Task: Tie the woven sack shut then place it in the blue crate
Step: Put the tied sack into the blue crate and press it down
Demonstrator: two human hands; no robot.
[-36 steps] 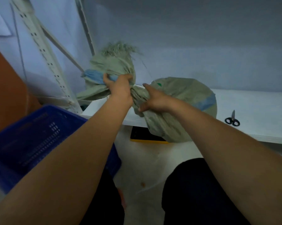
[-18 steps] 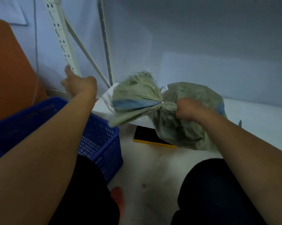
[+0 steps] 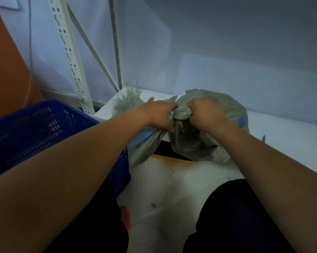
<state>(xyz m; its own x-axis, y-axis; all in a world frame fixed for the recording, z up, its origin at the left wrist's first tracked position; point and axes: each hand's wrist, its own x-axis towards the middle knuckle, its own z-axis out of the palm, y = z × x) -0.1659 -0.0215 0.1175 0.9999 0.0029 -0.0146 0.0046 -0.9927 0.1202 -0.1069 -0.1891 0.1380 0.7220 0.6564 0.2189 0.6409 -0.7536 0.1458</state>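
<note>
**Item and position.** The woven sack (image 3: 199, 143) sits on the front edge of the white ledge (image 3: 282, 128), its bulging body sagging partly over the lip. With the knot (image 3: 182, 114) as dial centre, the body lies from 3 to 6 o'clock. The frayed mouth (image 3: 128, 101) fans out at 10 o'clock and a loose tail (image 3: 145, 143) hangs at 8 o'clock. The blue crate (image 3: 26, 136) stands at 9 o'clock, well apart from the sack and lower. A yellow-edged object (image 3: 172, 158) lies beneath the ledge at 6 o'clock.

**Grip.** The left hand (image 3: 158, 115) has its fingers curled round the gathered fabric just left of the knot. The right hand (image 3: 206, 114) is fisted on the neck just right of it. Both are closed tight on the sack and neither holds anything else.

**Handling assessment.** The cloth is soft and limp — it creases and drapes freely. The weave looks slick, so the knot may slip unless drawn hard. The fraying edge is a poor hold, since strands would likely pull out. Weight cannot be read with certainty, though the slumped, rounded body suggests a modest fill. The tie appears formed but not proven tight.

**Recommended hold.** Grasp the twisted neck directly below the knot — the firmest part — with a hand under the belly for the transfer.
</note>
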